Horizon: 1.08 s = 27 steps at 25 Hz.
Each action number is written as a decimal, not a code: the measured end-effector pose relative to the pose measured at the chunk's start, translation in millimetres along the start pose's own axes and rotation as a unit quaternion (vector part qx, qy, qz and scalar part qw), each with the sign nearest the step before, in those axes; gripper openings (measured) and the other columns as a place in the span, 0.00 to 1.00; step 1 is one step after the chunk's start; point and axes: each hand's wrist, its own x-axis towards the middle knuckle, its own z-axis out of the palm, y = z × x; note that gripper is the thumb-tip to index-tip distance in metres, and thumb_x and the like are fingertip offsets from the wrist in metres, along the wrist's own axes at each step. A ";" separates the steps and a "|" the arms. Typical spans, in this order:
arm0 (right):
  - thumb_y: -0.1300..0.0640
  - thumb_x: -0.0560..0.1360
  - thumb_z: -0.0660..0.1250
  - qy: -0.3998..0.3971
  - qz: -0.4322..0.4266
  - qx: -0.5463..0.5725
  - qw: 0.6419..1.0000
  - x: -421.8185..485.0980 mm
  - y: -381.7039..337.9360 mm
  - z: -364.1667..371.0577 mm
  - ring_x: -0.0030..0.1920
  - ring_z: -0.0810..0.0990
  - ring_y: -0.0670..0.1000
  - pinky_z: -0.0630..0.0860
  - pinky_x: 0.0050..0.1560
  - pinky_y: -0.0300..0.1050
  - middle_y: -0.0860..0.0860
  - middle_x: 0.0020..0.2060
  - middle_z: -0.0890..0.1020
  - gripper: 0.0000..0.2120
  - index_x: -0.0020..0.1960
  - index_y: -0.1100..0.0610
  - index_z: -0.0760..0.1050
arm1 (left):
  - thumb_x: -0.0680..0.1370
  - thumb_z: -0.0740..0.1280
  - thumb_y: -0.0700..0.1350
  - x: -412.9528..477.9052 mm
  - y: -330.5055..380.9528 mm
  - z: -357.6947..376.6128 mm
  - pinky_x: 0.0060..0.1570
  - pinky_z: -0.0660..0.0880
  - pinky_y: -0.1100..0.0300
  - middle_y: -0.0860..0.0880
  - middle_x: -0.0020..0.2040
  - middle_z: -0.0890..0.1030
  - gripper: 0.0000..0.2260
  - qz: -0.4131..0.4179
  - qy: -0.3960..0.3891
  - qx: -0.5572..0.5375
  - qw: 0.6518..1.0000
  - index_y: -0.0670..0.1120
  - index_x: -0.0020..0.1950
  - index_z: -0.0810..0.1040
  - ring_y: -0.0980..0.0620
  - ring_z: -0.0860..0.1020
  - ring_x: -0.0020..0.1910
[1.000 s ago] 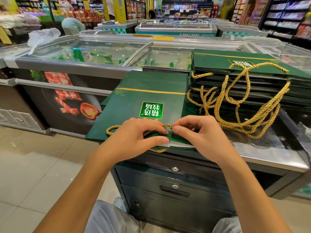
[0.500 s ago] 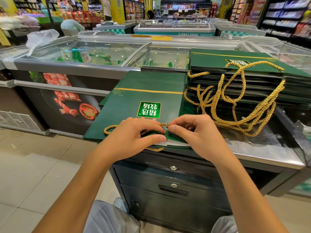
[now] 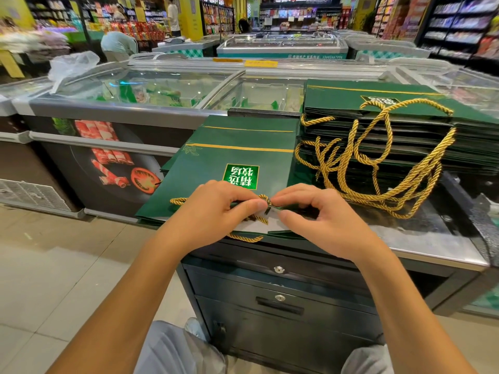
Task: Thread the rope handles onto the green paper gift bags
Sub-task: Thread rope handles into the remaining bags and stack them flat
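Rope handle (image 3: 263,197), gold and twisted, sits at the near edge of the top green paper gift bag (image 3: 237,160), lying flat on the bench (image 3: 432,238) at 12 o'clock; the left hand (image 3: 216,209) pinches the rope by its dark tip; the right hand (image 3: 318,217) pinches the bag's rim just beside it; this end looks mid-threading, not yet seated. More flat bags lie beneath, seemingly unroped; at 1 o'clock a tall stack (image 3: 378,99) already carries handles; beyond stands a glass-topped freezer (image 3: 135,85).
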 end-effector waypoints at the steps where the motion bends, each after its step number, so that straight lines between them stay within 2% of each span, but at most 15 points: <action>1: 0.60 0.79 0.69 -0.003 -0.004 -0.002 1.000 -0.3 1.1 -0.7 0.57 0.81 0.42 0.74 0.59 0.34 0.41 0.53 0.84 0.10 0.57 0.51 0.85 | 0.81 0.65 0.55 0.7 2.0 -0.2 0.33 0.71 0.65 0.55 0.38 0.84 0.11 0.003 0.002 0.010 1.000 0.55 0.55 0.86 0.57 0.77 0.33; 2: 0.60 0.80 0.69 -0.002 -0.006 0.000 1.000 -0.6 2.0 -0.7 0.57 0.81 0.42 0.74 0.59 0.33 0.41 0.53 0.84 0.10 0.58 0.52 0.85 | 0.82 0.64 0.55 -0.5 3.4 0.7 0.36 0.73 0.63 0.56 0.40 0.84 0.11 0.012 0.014 0.019 1.000 0.54 0.55 0.85 0.58 0.78 0.35; 4: 0.58 0.81 0.67 0.004 -0.013 0.001 1.000 -0.4 2.0 0.2 0.57 0.81 0.41 0.74 0.58 0.32 0.43 0.54 0.84 0.10 0.59 0.53 0.85 | 0.81 0.67 0.54 -9.0 4.9 8.9 0.51 0.78 0.53 0.58 0.52 0.83 0.09 0.045 0.099 0.045 0.993 0.52 0.55 0.82 0.59 0.80 0.51; 6: 0.57 0.81 0.67 0.010 -0.015 0.001 1.000 0.3 1.7 1.1 0.58 0.81 0.41 0.74 0.58 0.32 0.43 0.54 0.84 0.10 0.59 0.54 0.84 | 0.77 0.72 0.50 -22.3 6.0 23.5 0.64 0.71 0.49 0.53 0.60 0.79 0.06 0.080 0.222 0.081 0.968 0.48 0.49 0.80 0.53 0.75 0.65; 8: 0.57 0.81 0.66 0.015 -0.021 -0.003 1.000 -0.5 2.0 0.5 0.58 0.81 0.41 0.74 0.58 0.31 0.43 0.54 0.84 0.10 0.59 0.54 0.84 | 0.76 0.73 0.50 -30.4 8.4 39.1 0.69 0.66 0.47 0.49 0.62 0.79 0.06 0.088 0.277 0.104 0.951 0.48 0.45 0.82 0.48 0.73 0.69; 11: 0.58 0.81 0.66 0.015 -0.026 -0.004 1.000 0.1 2.9 0.3 0.58 0.80 0.40 0.73 0.58 0.30 0.43 0.54 0.84 0.10 0.59 0.55 0.84 | 0.75 0.72 0.53 -29.6 10.9 56.3 0.68 0.65 0.43 0.49 0.60 0.80 0.09 0.057 0.302 0.116 0.945 0.48 0.46 0.85 0.47 0.74 0.67; 15: 0.59 0.81 0.66 0.015 -0.033 0.000 0.999 -0.8 3.8 0.1 0.57 0.81 0.42 0.74 0.57 0.32 0.44 0.53 0.84 0.10 0.57 0.56 0.85 | 0.74 0.75 0.53 -23.2 17.1 64.2 0.64 0.65 0.44 0.53 0.55 0.82 0.07 0.030 0.346 0.108 0.931 0.50 0.46 0.86 0.50 0.78 0.58; 19: 0.59 0.81 0.67 0.017 -0.033 0.009 0.999 -0.5 5.9 -0.7 0.57 0.82 0.44 0.77 0.58 0.37 0.44 0.52 0.85 0.09 0.57 0.56 0.85 | 0.75 0.74 0.50 -18.3 22.5 67.3 0.62 0.63 0.51 0.57 0.51 0.82 0.06 0.020 0.358 0.082 0.930 0.50 0.40 0.83 0.55 0.79 0.53; 22: 0.59 0.80 0.69 0.027 -0.034 0.007 0.999 -1.0 6.6 0.7 0.56 0.83 0.45 0.78 0.57 0.39 0.45 0.52 0.85 0.08 0.56 0.56 0.85 | 0.74 0.73 0.46 -20.7 17.0 66.5 0.60 0.60 0.56 0.59 0.52 0.81 0.07 0.027 0.334 0.044 0.941 0.49 0.38 0.78 0.60 0.77 0.54; 27: 0.60 0.78 0.71 0.044 -0.019 0.004 0.999 -1.5 5.7 -1.8 0.53 0.83 0.45 0.78 0.55 0.38 0.45 0.49 0.86 0.07 0.54 0.54 0.86 | 0.70 0.69 0.44 -39.6 8.2 63.3 0.64 0.60 0.57 0.58 0.61 0.80 0.08 0.051 0.252 -0.019 0.966 0.46 0.34 0.71 0.63 0.73 0.64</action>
